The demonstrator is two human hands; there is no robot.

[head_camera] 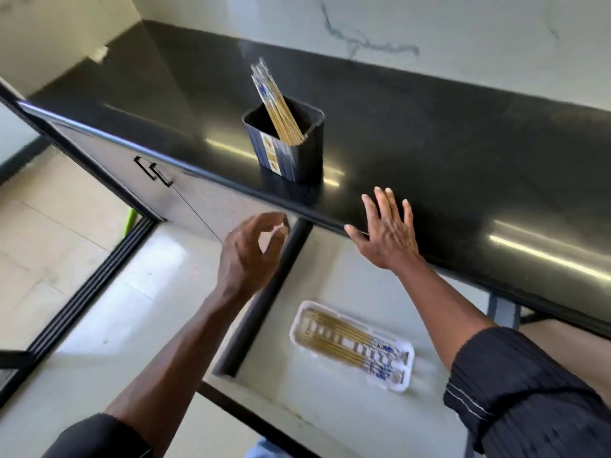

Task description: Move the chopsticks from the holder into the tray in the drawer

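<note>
A black square holder [291, 153] stands near the front edge of the black countertop [446, 133], with several bamboo chopsticks [274, 100] leaning out of it, blue-and-white ends up. Below, in the open drawer [330, 408], a white tray [352, 345] holds several more chopsticks lying flat. My left hand [251, 256] hovers below the counter edge, in front of the holder, fingers loosely curled and holding nothing. My right hand [386, 229] rests flat on the counter's front edge, right of the holder, fingers spread.
A grey cabinet door with a black handle [153, 171] lies under the counter at left. The drawer's dark side rail [264, 299] runs between my arms. A marble wall [429, 31] backs the counter. Beige floor tiles show at left.
</note>
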